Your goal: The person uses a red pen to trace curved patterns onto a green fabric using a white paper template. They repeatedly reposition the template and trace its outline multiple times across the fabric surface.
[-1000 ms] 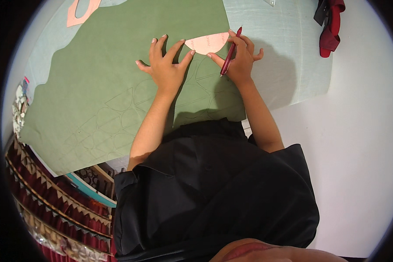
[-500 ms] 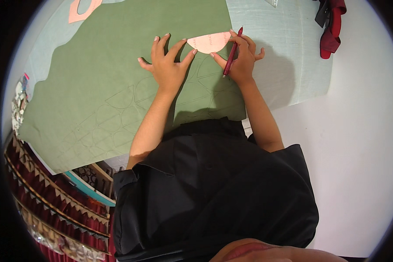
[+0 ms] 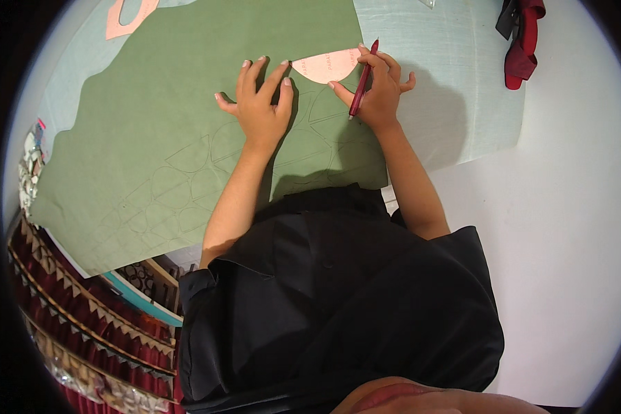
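Note:
A half-round pink paper template (image 3: 324,67) lies near the far right part of a green sheet of material (image 3: 165,96), its straight edge away from me. My right hand (image 3: 383,100) has finger and thumb on the template's right end. A dark red pen (image 3: 362,84) is held in that same hand, pointing up and away. My left hand (image 3: 262,110) is open with its fingers spread over the green sheet. Its index fingertip is beside the template's left tip; whether they touch I cannot tell. Thin pen outlines of curved shapes cover the nearer part of the sheet.
Another pink template (image 3: 114,27) with a cut-out lies at the far left on a pale blue cloth (image 3: 448,83). Red sandals (image 3: 521,62) stand at the far right on the white table (image 3: 566,228). Racks with dark red hangings (image 3: 90,310) are at lower left.
My left thumb has lifted off the template's lower edge, and the left hand has drawn slightly left. The template and my right hand with the pen have shifted slightly left.

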`<state>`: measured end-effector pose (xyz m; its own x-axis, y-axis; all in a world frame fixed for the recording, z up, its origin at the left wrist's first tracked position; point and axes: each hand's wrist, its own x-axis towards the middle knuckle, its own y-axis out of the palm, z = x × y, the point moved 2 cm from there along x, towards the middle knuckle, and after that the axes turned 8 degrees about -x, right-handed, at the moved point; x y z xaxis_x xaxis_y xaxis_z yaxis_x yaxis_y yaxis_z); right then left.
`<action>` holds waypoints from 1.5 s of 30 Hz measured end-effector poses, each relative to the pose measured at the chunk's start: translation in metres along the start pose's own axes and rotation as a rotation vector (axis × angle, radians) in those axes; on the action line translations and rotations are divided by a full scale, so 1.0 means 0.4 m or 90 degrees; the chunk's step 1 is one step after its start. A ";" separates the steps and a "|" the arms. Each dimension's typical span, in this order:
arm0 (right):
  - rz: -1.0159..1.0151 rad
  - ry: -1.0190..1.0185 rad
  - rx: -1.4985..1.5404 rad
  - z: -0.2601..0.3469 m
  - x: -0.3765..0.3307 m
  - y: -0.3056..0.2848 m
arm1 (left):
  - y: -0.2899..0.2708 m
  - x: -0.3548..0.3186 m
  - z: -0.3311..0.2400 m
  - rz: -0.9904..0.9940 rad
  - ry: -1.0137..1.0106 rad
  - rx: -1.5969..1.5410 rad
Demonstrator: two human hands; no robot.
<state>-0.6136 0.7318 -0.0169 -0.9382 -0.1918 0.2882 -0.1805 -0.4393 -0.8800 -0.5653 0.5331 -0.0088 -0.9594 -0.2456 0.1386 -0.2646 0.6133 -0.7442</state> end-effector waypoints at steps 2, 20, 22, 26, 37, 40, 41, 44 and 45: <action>0.003 -0.004 -0.010 0.003 0.002 -0.003 | -0.007 -0.014 -0.004 0.025 0.049 0.044; -0.013 0.004 0.001 0.000 -0.001 0.000 | 0.011 -0.028 -0.027 0.151 0.167 0.107; -0.041 0.018 0.015 -0.006 -0.007 -0.001 | 0.010 -0.025 -0.025 0.155 0.167 0.101; -0.065 0.086 0.080 -0.031 -0.019 0.000 | 0.014 -0.021 -0.023 0.124 0.181 0.120; -0.061 0.085 0.058 -0.029 -0.017 0.002 | 0.015 -0.018 -0.027 0.122 0.175 0.129; -0.059 0.080 0.039 -0.029 -0.013 0.004 | 0.013 -0.017 -0.030 0.122 0.172 0.129; -0.067 0.081 0.040 -0.029 -0.015 0.005 | 0.012 -0.017 -0.030 0.124 0.171 0.129; -0.094 0.084 0.051 -0.029 -0.017 0.007 | 0.011 -0.017 -0.028 0.159 0.148 0.106; -0.105 0.085 0.061 -0.028 -0.017 0.006 | 0.011 -0.017 -0.028 0.158 0.148 0.107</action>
<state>-0.6109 0.7417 -0.0253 -0.9302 0.0040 0.3669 -0.3115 -0.5372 -0.7838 -0.5611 0.5457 -0.0057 -0.9939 0.0840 0.0715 -0.0206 0.4956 -0.8683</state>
